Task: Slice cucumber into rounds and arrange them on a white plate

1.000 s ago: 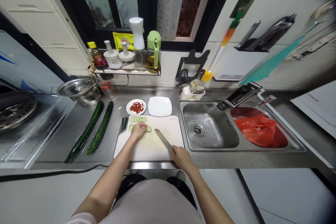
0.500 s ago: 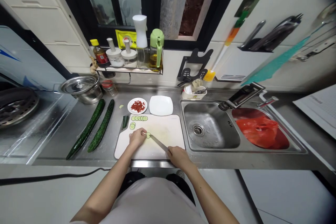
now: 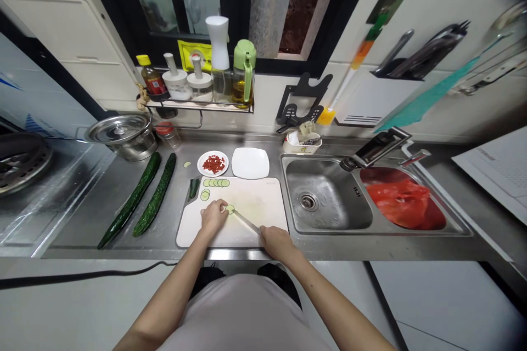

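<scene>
My right hand (image 3: pixel 278 242) is closed around the handle of a kitchen knife (image 3: pixel 247 222), whose blade points up and left over the white cutting board (image 3: pixel 263 203). The blade's tip end meets a pale green cucumber slice (image 3: pixel 230 209). My left hand (image 3: pixel 213 217) pinches the slice's left edge with its fingertips. Beyond that hand, several round cucumber slices (image 3: pixel 216 182) lie overlapping in a row, with a small stack of slices (image 3: pixel 205 194) below them. Dark green peel or cucumber pieces (image 3: pixel 193 187) sit in the board's left corner recess.
Two whole cucumbers (image 3: pixel 130 200) lie left of the board. Behind it stand a plate of chopped red bits (image 3: pixel 213 174) and a square white plate (image 3: pixel 250 162). A sink (image 3: pixel 329 214) is at right, a lidded steel pot (image 3: pixel 135 145) at back left, a seasoning shelf (image 3: pixel 201 105) above.
The knife blade has turned slightly, and both hands stay at nearly the same place on the board. The camera view has shifted a little.
</scene>
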The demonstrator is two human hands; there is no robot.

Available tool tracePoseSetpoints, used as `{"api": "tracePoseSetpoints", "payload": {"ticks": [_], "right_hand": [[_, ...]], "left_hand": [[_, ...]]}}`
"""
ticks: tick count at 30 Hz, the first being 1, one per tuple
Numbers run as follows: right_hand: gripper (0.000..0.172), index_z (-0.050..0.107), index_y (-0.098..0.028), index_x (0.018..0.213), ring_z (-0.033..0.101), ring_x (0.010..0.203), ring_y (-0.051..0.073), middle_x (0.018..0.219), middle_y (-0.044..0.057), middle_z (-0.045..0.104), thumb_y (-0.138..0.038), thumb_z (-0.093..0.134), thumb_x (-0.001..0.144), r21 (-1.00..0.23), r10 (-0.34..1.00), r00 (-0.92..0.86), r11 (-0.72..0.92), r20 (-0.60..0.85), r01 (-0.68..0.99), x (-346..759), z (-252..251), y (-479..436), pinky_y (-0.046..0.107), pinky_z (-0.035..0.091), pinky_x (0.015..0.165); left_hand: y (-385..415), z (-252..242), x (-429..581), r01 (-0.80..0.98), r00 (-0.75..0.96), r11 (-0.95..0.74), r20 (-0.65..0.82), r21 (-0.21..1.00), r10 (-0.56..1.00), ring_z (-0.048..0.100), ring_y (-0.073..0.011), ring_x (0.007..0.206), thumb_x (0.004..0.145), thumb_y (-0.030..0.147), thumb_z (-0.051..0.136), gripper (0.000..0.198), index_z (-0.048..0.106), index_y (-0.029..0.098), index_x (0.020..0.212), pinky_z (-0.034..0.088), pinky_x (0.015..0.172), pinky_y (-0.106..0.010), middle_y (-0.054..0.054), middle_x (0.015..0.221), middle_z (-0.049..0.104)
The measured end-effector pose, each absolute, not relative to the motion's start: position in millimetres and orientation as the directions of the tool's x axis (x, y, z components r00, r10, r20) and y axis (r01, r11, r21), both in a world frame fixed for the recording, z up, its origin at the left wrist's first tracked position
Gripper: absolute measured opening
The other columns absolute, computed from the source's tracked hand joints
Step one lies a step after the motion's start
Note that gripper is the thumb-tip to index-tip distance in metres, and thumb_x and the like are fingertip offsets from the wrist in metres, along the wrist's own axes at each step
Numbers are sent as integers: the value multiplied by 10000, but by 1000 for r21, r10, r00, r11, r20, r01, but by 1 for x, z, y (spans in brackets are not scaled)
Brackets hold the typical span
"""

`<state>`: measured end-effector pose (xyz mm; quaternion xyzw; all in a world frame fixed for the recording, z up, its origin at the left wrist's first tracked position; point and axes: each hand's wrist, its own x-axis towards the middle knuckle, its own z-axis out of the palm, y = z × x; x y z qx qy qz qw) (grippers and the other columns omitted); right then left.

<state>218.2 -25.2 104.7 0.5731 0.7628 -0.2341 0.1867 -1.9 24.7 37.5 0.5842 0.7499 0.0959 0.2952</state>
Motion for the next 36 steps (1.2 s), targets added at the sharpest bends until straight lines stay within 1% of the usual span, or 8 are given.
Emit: {"api": "tracePoseSetpoints", "payload": {"ticks": [5,12,22,27,30,36], "right_hand": [[296,609,-141,1073,652,948,257,979,165,685,-172,363,910,-137,775,-272,237,-570,962,215,104,-26,324,445,733],[281,608,-138,1043,660,924,256,957,156,688,-138,375,887,-137,781,-295,264,-550,955,213,98,-23,320,450,718],[275,592,-140,1051,652,933,246,975,165,675,-138,361,903,-153,766,-317,281,-559,947,203,99,-14,319,453,723],[281,585,-142,1067,646,950,248,981,162,671,-115,368,890,-152,762,-312,275,-567,949,200,99,-13,326,457,738],[279,581,-142,1064,646,949,244,976,161,670,-101,373,882,-152,763,-311,274,-567,950,199,100,-13,320,454,734],[278,581,-135,1059,648,949,258,984,165,670,-114,363,887,-155,771,-323,286,-550,946,201,96,-14,340,465,730]], "left_hand": [[24,37,-2,813,-155,308,-325,495,933,598,-205,965,790,287,564,232,626,264,1013,351,864,-343,-18,974,667],[26,38,-3,803,-157,330,-359,496,920,602,-200,946,788,290,570,246,627,266,1026,350,878,-357,-18,975,672],[27,38,-2,795,-168,344,-363,500,916,603,-195,921,776,295,571,213,632,276,979,350,862,-358,5,931,662],[26,38,-2,792,-174,347,-359,503,917,603,-192,928,778,276,570,220,631,278,989,353,858,-352,5,934,663],[25,38,0,800,-169,338,-356,495,919,602,-197,935,782,280,571,226,621,268,1002,358,853,-342,-2,942,662],[25,36,5,833,-184,329,-337,444,923,590,-214,976,793,346,579,220,590,233,982,355,854,-340,-32,995,651]]}}
